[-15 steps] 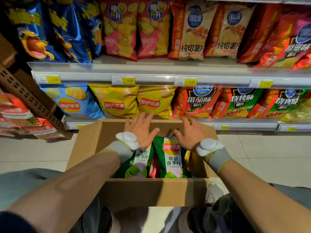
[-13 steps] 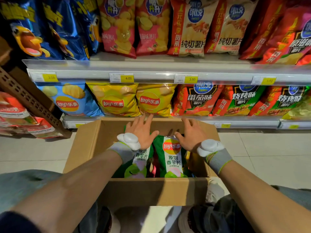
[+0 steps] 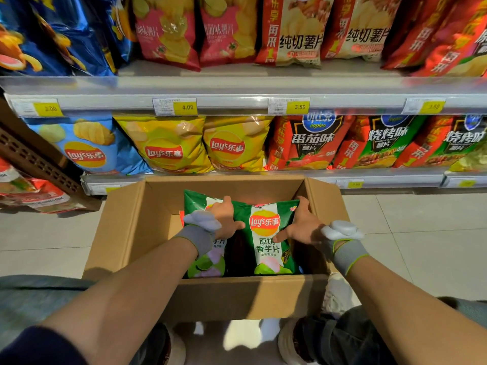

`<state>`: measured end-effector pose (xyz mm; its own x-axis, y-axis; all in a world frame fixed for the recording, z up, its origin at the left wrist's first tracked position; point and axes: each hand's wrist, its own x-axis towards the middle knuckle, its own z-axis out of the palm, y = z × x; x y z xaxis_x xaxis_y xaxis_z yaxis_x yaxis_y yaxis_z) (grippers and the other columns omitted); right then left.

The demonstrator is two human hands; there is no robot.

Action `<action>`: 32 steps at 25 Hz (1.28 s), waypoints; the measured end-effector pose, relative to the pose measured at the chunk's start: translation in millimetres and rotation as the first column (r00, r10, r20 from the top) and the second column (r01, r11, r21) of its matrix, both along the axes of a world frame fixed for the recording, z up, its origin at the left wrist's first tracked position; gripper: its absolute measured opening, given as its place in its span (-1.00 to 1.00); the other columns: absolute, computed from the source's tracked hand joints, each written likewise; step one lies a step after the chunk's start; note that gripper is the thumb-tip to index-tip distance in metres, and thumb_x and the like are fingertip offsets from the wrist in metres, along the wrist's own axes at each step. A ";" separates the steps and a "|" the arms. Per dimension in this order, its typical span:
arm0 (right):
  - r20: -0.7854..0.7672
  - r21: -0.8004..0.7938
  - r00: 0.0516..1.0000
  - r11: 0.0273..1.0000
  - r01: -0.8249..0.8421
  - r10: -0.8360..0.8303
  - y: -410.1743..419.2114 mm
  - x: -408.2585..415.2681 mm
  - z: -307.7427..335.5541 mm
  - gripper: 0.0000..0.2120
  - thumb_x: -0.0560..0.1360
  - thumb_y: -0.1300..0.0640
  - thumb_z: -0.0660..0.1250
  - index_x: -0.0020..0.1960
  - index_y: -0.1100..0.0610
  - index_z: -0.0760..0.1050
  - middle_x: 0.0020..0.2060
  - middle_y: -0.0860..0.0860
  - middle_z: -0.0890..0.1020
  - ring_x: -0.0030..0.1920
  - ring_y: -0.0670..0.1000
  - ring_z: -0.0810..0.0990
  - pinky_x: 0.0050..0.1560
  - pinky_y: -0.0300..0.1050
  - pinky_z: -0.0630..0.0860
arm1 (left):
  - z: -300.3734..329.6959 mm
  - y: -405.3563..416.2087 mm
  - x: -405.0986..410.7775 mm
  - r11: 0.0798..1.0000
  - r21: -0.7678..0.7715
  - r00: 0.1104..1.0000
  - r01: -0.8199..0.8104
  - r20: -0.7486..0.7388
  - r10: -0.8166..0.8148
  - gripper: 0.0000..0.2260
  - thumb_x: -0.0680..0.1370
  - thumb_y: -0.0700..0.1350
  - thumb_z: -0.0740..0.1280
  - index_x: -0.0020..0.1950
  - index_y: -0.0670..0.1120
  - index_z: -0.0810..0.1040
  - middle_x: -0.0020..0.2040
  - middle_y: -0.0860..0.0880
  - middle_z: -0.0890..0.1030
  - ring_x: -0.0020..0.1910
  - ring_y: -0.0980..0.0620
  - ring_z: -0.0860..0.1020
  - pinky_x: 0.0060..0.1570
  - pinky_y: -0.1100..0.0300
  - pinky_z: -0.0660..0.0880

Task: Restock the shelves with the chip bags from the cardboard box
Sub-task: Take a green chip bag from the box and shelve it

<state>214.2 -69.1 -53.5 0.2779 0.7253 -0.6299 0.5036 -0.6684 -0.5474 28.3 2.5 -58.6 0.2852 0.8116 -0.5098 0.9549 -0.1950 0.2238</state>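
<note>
An open cardboard box point(image 3: 126, 233) sits on the floor in front of the shelves. Inside stand green Lay's chip bags. My left hand point(image 3: 226, 219) grips the top of the left green bag point(image 3: 208, 264). My right hand point(image 3: 303, 225) grips the right edge of the right green bag point(image 3: 266, 243), thumb on its front. Both hands are down inside the box. The lower shelf point(image 3: 395, 177) behind the box holds blue, yellow, red and green bags.
The upper shelf point(image 3: 237, 85) carries blue, pink and red-white bags, with price tags along its edge. A brown perforated rack point(image 3: 37, 159) leans at the left over more packets. My knees and shoes flank the box on the tiled floor point(image 3: 421, 238).
Both hands went from hovering open over the box's far edge to reaching down and gripping the green bags. The camera moved closer to the shelves.
</note>
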 end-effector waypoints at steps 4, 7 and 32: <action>-0.014 -0.026 1.000 1.000 0.006 -0.006 3.8 -2.0 -5.9 -0.10 0.23 0.23 0.61 0.36 0.21 0.09 0.22 0.14 0.55 0.26 0.20 0.52 0.27 0.09 0.48 | -8.8 4.4 -5.1 1.000 -0.004 1.000 0.020 -0.005 -0.020 -0.44 0.51 0.13 0.36 0.29 -0.23 0.30 0.12 -0.22 0.59 0.09 -0.23 0.59 -0.18 0.04 0.41; -0.017 -0.005 1.000 1.000 0.014 -0.014 8.2 -4.0 -4.9 -0.14 0.26 0.22 0.60 0.35 0.21 0.12 0.22 0.15 0.55 0.26 0.21 0.52 0.27 0.10 0.48 | -0.9 7.0 -5.8 1.000 -0.014 1.000 -0.007 -0.028 0.006 -0.42 0.51 0.15 0.35 0.31 -0.22 0.29 0.12 -0.21 0.58 0.08 -0.22 0.59 -0.13 0.01 0.46; -0.280 0.307 0.956 0.935 0.178 -0.090 57.1 -31.4 141.4 -0.10 0.12 0.12 0.62 0.32 0.10 0.19 0.17 0.09 0.62 0.18 0.19 0.61 0.23 0.25 0.53 | 131.1 25.2 -56.2 0.969 -0.243 0.747 -0.040 0.637 0.190 -0.57 0.57 0.00 0.33 0.39 -0.13 0.43 0.29 -0.12 0.60 0.26 -0.15 0.56 0.32 -0.08 0.45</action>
<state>182.7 -11.9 87.9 0.2477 0.8691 -0.4281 0.2341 -0.4825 -0.8441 -27.9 27.7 72.5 0.5188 0.7615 -0.3886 0.5729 0.0278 0.8192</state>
